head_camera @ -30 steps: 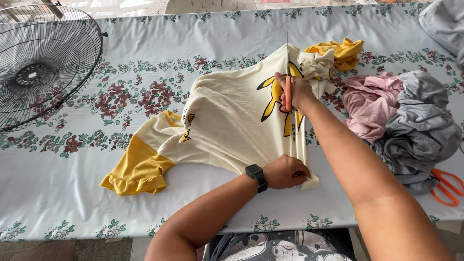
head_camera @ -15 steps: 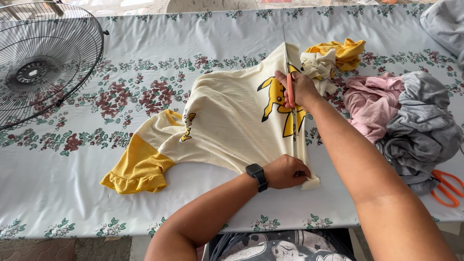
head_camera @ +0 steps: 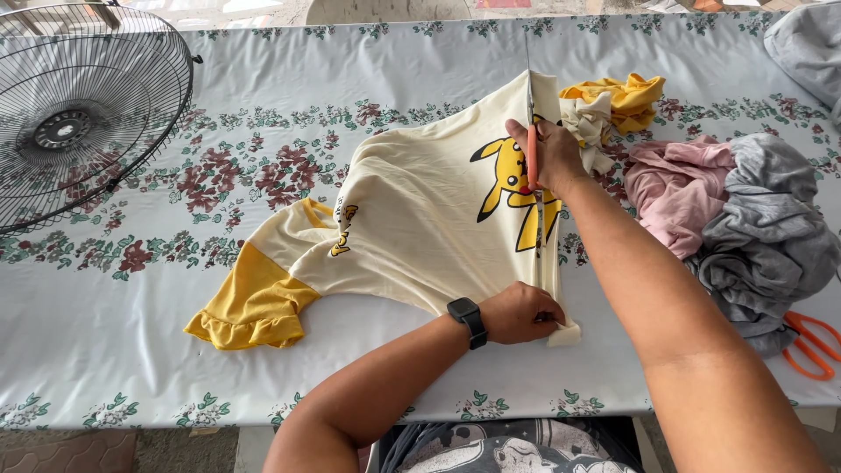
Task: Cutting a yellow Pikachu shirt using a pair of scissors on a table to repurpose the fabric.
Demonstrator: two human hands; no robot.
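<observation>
The cream shirt lies flat on the flowered tablecloth, near the middle of the table, with its yellow ruffled sleeve toward the near left edge and a yellow cartoon print on its right part. A cut line runs along the shirt's right side, from the near hem toward the far edge.

Right hand: fingers closed through the orange handles of the scissors. The blades point away from the person, with the tip at the shirt's far edge. Whether the blades are open or shut cannot be told. Against the picture one second earlier, this hand and the scissors sit farther up the shirt, closer to its far edge, so the cut is longer.

Left hand: curled, fingers pressed down on the shirt's near hem just left of the cut line, pinning the cloth to the table. A black watch sits on the wrist. This hand is in the same place as one second earlier, and the shirt has not shifted on the table.

Surroundings, unchanged: a small heap of yellow and cream scraps lies just beyond the right hand. A pile of pink and grey clothes lies to the right. A second pair of orange scissors rests at the pile's near right edge. A black fan grille stands at the far left of the table
</observation>
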